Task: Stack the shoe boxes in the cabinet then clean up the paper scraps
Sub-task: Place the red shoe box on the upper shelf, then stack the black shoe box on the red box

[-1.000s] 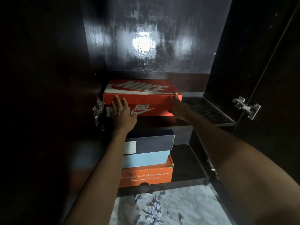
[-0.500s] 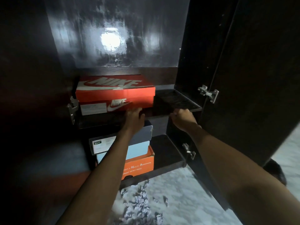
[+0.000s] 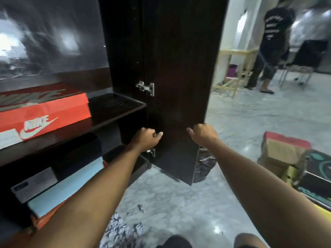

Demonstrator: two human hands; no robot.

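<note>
A red Nike shoe box (image 3: pixel 44 111) lies on the cabinet's upper shelf (image 3: pixel 118 111). On the shelf below, a dark box with a white label (image 3: pixel 35 187) sits on a light blue box (image 3: pixel 71 185), which rests on an orange box (image 3: pixel 46 219). Crumpled paper scraps (image 3: pixel 120 230) lie on the marble floor by my feet. My left hand (image 3: pixel 146 138) is curled with nothing in it, in front of the hinge side of the open cabinet door (image 3: pixel 179 77). My right hand (image 3: pixel 202 134) wraps the door's outer edge, thumb on the inner face.
More worn shoe boxes (image 3: pixel 284 151) are piled on the floor at the right. A dark crumpled bag (image 3: pixel 204 163) lies behind the door. Further back stand a person (image 3: pixel 272 42), a wooden frame (image 3: pixel 232 68) and a chair.
Both hands have left the Nike box and moved right to the open door. My view has swung right, so the room beyond the cabinet now shows.
</note>
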